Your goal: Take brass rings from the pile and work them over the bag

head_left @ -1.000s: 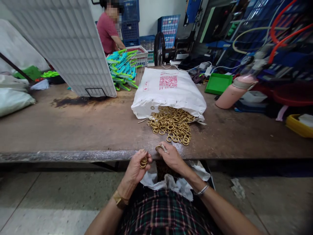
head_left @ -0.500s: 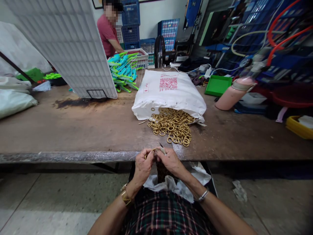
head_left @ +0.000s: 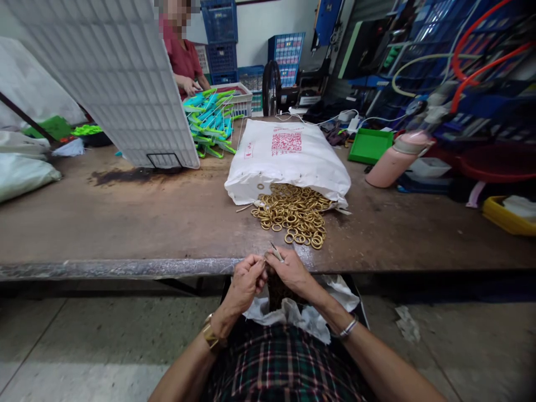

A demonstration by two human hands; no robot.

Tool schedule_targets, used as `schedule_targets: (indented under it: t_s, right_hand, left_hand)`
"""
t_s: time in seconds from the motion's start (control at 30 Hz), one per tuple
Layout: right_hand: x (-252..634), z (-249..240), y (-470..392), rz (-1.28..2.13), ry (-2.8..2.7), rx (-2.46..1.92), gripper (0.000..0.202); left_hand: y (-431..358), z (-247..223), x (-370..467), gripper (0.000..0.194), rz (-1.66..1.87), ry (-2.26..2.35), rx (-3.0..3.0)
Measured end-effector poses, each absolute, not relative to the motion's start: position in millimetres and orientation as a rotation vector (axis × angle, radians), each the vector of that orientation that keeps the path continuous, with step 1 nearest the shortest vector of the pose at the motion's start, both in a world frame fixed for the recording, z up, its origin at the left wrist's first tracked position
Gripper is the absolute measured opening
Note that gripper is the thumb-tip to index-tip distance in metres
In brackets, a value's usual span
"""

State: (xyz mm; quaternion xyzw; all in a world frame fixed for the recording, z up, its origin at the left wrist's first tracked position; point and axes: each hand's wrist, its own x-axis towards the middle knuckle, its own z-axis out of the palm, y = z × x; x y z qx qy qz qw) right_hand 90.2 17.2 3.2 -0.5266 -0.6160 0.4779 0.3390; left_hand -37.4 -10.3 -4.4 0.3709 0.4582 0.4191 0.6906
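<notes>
- And here are the hands, close together at the table's front edge: a second ago they were apart, now the fingertips meet.
- Left hand [head_left: 248, 279]: fingers curled, thumb pressed in a narrow pinch. Rings showed in it a second ago; now the grip hides them, and I can't tell what it holds.
- Right hand [head_left: 293, 273]: closed around a small pointed tool [head_left: 277, 254], dark tip angled up and away, thumb and finger right against the left's pinch.
- So what does the change mean? It looks like the work has gone from separate handling to close two-handed work, with any ring between the fingertips too covered to make out.
- Just below, a crumpled white bag [head_left: 307, 321] sits open between lap and table, its dark contents too dim to read.
- Just beyond the hands, the brass-coloured rings [head_left: 293, 215] spill from the mouth of the white sack [head_left: 288, 151] onto the brown table [head_left: 125, 223]; no visible change in that heap.
- Farther out, movement! The co-worker's hand [head_left: 190, 85] now shows raised beside the blue and green plastic pieces [head_left: 213, 117].
- Off right, the pink bottle [head_left: 396, 162] leans near the green tray [head_left: 371, 145].
</notes>
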Motion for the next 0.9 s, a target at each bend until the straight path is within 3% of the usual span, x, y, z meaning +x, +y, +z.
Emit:
schedule_targets:
  t_s: [0.17, 0.47, 0.73, 0.9]
  right_hand:
    - [95.2, 0.8, 18.9, 1.077, -1.640, -1.445, 0.026]
    - [96.2, -5.4, 6.3, 0.669, -2.264, -1.589, 0.020]
    - [93.4, -0.3, 8.0, 0.564, -2.435, -1.746, 0.027]
    - [104.2, -1.3, 15.8, 0.445, -2.349, -1.946, 0.024]
  left_hand:
    - [-10.2, -1.0, -37.0, 0.033, 0.978, 1.008, 0.795]
    - [-8.9, 4.2, -36.0, 0.034, 1.042, 1.149, 0.894]
    - [-13.9, -2.8, -40.0, 0.030, 1.065, 1.168, 1.031]
    - [-26.9, 15.7, -37.1, 0.029, 1.020, 1.000, 0.967]
